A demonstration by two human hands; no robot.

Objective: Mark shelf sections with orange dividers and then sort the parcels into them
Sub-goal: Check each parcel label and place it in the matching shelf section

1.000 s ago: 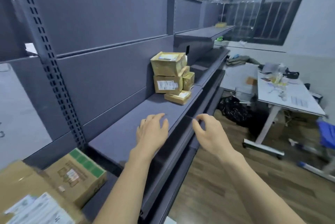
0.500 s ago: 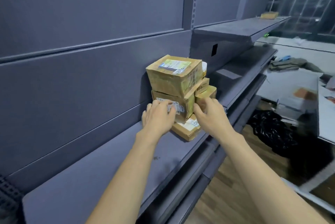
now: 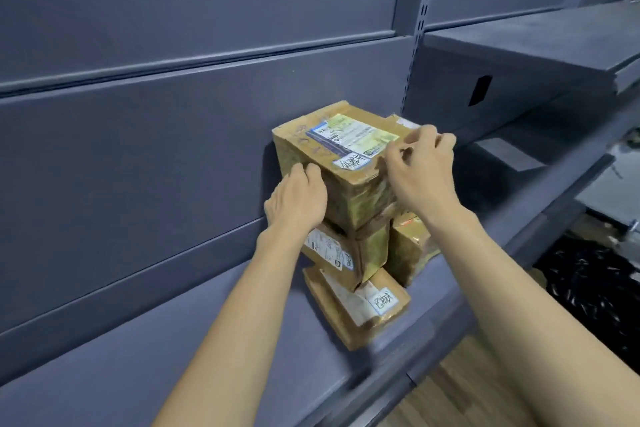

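Left hand: fingers curled over the left edge of the top parcel, palm against its near-left side; grasping it.

Right hand: fingers bent over the right edge of the same parcel, thumb at its near-right corner; grasping it. Both forearms bare, reaching in from below.

Top parcel: brown carton, taped, printed label and a small handwritten sticker on its upper face. Crowns a stack and sits turned a little against the carton beneath.

Middle parcel: carton with a white label on its near face, directly under the top one.

Flat parcel: lowest of the stack, lying on the shelf, handwritten sticker at its near-right corner, jutting toward the shelf front.

Small parcel: just beside the stack on its right, touching it; its upper part is hidden behind the right wrist.

Shelf: grey-blue metal board carrying all parcels, back panel of the same colour behind.

Upright: slotted post right of the stack. Higher shelf beyond it.

Floor: wood planks, lower right. Black bag at far right.
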